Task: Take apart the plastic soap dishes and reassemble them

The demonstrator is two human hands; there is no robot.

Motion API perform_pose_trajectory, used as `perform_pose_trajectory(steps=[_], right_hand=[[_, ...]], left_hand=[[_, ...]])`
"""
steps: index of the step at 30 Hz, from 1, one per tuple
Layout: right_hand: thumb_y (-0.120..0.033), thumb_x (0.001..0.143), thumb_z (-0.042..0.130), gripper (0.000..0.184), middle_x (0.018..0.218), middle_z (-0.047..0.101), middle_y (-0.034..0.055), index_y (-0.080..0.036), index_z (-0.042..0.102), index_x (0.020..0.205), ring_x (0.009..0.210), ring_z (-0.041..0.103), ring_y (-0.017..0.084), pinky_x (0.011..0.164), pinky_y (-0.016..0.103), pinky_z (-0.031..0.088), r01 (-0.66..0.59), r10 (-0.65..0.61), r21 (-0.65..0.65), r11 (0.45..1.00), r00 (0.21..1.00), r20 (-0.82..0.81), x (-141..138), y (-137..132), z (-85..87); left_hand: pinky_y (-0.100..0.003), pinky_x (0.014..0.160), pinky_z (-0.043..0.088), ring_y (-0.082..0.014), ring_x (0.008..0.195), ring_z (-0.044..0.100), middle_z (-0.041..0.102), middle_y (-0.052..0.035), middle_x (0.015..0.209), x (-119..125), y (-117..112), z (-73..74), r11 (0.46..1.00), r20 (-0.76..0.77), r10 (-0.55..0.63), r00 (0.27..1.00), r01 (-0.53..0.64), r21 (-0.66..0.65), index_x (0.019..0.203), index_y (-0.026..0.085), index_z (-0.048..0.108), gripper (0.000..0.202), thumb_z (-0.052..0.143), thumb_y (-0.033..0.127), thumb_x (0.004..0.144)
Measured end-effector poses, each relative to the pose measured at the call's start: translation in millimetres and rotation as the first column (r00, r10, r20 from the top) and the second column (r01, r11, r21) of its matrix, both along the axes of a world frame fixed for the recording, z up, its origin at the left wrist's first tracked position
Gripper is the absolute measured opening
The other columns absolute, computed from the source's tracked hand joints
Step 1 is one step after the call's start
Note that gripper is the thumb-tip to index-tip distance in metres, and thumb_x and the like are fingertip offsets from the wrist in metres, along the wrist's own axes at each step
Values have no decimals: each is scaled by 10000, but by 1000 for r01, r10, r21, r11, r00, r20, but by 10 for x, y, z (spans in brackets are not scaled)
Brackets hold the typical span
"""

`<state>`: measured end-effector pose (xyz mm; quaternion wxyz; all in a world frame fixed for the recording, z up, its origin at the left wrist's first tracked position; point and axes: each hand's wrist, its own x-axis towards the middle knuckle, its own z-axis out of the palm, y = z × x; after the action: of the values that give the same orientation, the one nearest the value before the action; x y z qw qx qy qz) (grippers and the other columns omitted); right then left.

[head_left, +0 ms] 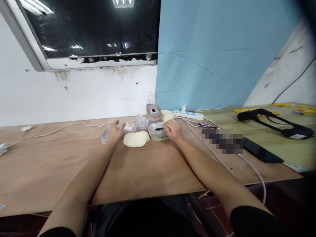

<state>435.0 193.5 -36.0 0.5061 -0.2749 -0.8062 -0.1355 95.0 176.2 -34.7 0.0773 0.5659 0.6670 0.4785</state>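
Note:
My left hand (115,132) is raised above the table, thumb and fingers apart, with nothing visible in it. Just left of it lies a small grey tray (104,135), partly covered by the hand. To its right is a clear plastic container (129,127). My right hand (173,130) has its fingers curled together at the right side of a grey box (154,130) with a dark slot in its top. What those fingers pinch, if anything, is hidden. Under the grey box shows a light green base (159,139). Cream oval lids (134,140) lie between the hands.
Behind stand clear containers (142,122), a stack of grey and peach boxes (153,111), more cream lids (167,115) and a plastic bottle (150,98). A power strip (190,115) and cables run along the back. At right lie a phone (261,150) and a black frame (274,121).

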Motion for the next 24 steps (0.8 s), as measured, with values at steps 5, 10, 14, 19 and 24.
perform_pose_trajectory(steps=[5,10,14,19,24], right_hand=[[-267,906,460,217,775,648,59,-202,606,760,769,553,198,765,366,441,3,-3,2,1000,1000,2,-5,-1,7],[-280,909,458,226,777,643,66,-200,604,755,780,552,204,774,373,436,10,-10,-2,1000,1000,15,-9,18,-17],[-281,910,459,221,784,644,67,-201,604,762,782,552,205,776,376,435,5,-5,1,1000,1000,25,-18,32,-29],[-271,897,486,187,782,656,65,-200,606,772,773,565,201,768,374,445,-19,19,45,999,1000,11,-92,-32,29],[-311,887,517,169,814,679,65,-209,621,803,809,591,206,772,376,456,-134,130,77,988,990,51,-363,-246,104]], left_hand=[[-408,1036,375,-286,1168,542,626,-106,1221,-246,-209,-132,987,-355,73,932,-15,162,1201,179,593,482,464,509,874],[-533,1033,320,-383,1215,471,552,-179,1286,-467,-311,-247,966,-482,234,844,-259,17,1269,172,535,670,560,606,760],[-537,956,402,-412,1172,513,477,-214,1345,-554,-286,-295,931,-455,162,875,-289,-224,1328,159,471,866,640,656,638],[-480,952,449,-356,1109,563,501,-179,1290,-520,-272,-260,980,-325,176,929,-196,-28,1240,151,531,718,688,543,659],[-439,1059,383,-317,1291,420,404,-177,1352,-259,-375,-139,842,-333,87,939,109,528,1285,159,458,685,712,429,709]])
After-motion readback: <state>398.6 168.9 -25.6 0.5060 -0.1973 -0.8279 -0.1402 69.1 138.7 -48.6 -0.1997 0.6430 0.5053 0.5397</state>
